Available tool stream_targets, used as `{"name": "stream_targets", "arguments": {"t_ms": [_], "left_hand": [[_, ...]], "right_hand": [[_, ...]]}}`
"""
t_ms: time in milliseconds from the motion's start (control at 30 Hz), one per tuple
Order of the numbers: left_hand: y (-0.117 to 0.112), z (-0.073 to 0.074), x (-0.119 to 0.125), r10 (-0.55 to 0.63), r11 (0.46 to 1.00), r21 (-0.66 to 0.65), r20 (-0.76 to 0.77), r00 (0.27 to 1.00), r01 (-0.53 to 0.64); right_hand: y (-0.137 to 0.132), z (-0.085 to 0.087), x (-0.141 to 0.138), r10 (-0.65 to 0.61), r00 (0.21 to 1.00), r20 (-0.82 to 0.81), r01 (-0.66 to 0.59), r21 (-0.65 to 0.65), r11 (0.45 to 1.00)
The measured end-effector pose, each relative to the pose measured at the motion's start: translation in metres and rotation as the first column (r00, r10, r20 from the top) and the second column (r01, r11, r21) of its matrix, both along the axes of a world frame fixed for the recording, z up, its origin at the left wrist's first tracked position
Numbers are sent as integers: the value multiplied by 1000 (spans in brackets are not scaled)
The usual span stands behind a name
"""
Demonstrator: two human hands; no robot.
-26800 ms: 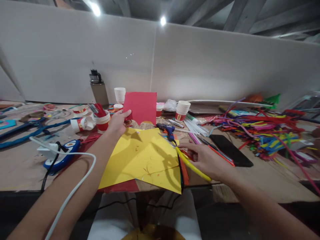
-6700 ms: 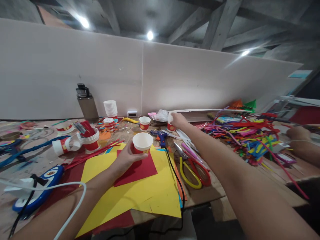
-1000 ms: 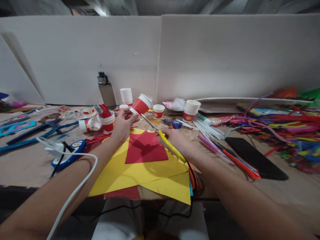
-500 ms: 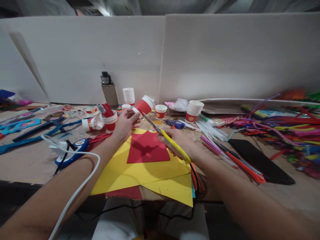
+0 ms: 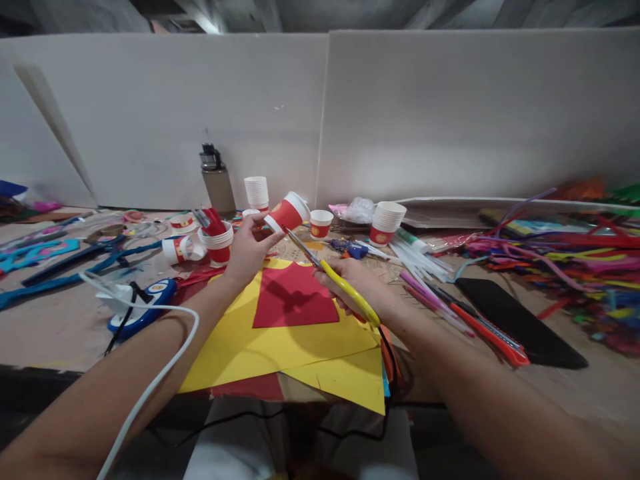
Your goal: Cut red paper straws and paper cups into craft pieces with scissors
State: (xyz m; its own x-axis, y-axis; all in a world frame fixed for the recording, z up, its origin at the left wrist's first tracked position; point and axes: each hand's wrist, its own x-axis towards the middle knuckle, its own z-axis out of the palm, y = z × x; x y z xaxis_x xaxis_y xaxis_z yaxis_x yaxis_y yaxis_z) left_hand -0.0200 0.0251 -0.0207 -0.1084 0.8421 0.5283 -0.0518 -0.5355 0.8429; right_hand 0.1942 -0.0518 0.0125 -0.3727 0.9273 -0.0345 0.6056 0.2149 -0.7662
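My left hand (image 5: 247,248) grips a red and white paper cup (image 5: 287,213), tipped on its side with the rim pointing right. My right hand (image 5: 353,283) holds yellow-handled scissors (image 5: 333,275). Their blades reach up to the lower edge of the cup. Below both hands a red paper square (image 5: 295,303) lies on large yellow sheets (image 5: 280,343) on the table.
Stacked paper cups (image 5: 386,223), a single cup (image 5: 320,223), a blue glue gun (image 5: 350,249), a grey bottle (image 5: 216,183), a cup of red tools (image 5: 216,241), a black phone (image 5: 520,323), pens (image 5: 465,315) and a heap of coloured strips (image 5: 565,257) crowd the table. A white cable (image 5: 150,387) crosses my left arm.
In the last second the view has shifted slightly. The cup and scissors stay together, the blade tips still at the cup's lower edge.
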Motion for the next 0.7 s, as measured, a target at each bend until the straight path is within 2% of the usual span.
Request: {"name": "stream_targets", "arguments": {"t_ms": [133,333,500,700], "left_hand": [[0,-1,2,22,999,46,-25,999,-21],[-3,-1,4,29,997,68,-19,999,-27],[-5,3,6,50,998,41,-2,999,-50],[-3,5,5,-61,998,-12,99,993,62]], "right_hand": [[2,-3,1,5,1000,1,-5,54,999],[2,0,-1,-15,1000,14,14,56,998],[0,5,-3,-13,1000,12,11,153,988],[-5,9,-6,-33,999,-2,32,181,983]]}}
